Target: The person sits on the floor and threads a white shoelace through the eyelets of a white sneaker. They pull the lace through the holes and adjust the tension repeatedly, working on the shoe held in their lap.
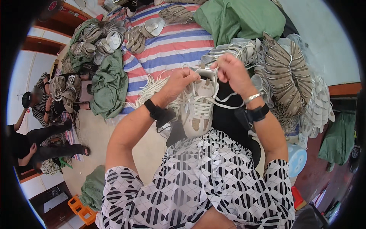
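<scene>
We see 1 beige-and-white sneaker (198, 107), sole down on the lap, toe toward us, its white laces (223, 102) pulled loose.

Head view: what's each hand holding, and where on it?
Both hands hold the white lace of the beige shoe upper: left hand and right hand pinch its ends near the tongue top.

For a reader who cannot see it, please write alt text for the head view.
Two bare hands, left and right, hold white laces at the top of a beige shoe resting on the person's lap. Stacks of shoe uppers and green cloth lie around on a striped sheet; other people sit at left.
</scene>
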Demonstrator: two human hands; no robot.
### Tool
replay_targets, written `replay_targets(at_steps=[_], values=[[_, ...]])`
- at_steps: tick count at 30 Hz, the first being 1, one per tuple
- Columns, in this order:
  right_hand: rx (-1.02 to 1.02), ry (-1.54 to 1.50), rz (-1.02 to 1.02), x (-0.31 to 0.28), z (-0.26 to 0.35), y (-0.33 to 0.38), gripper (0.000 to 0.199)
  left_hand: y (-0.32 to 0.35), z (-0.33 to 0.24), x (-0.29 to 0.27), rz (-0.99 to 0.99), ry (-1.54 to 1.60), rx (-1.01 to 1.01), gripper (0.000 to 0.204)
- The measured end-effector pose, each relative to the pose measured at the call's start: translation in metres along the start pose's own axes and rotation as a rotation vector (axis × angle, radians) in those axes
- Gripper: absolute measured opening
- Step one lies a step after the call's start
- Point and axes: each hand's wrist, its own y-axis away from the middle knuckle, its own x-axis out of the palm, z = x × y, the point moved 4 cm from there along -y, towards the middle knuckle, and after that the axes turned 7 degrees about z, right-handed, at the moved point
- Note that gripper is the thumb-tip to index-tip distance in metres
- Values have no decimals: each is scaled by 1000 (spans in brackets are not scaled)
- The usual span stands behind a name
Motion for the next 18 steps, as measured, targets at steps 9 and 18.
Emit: replay_targets(at_steps=[9, 18], values=[[230, -62, 79, 56, -53, 8, 24, 17, 1, 3, -112, 138, 193, 21], [-250, 129, -82, 33, 76, 18, 17, 16, 0, 0, -45, -13, 152, 34]])
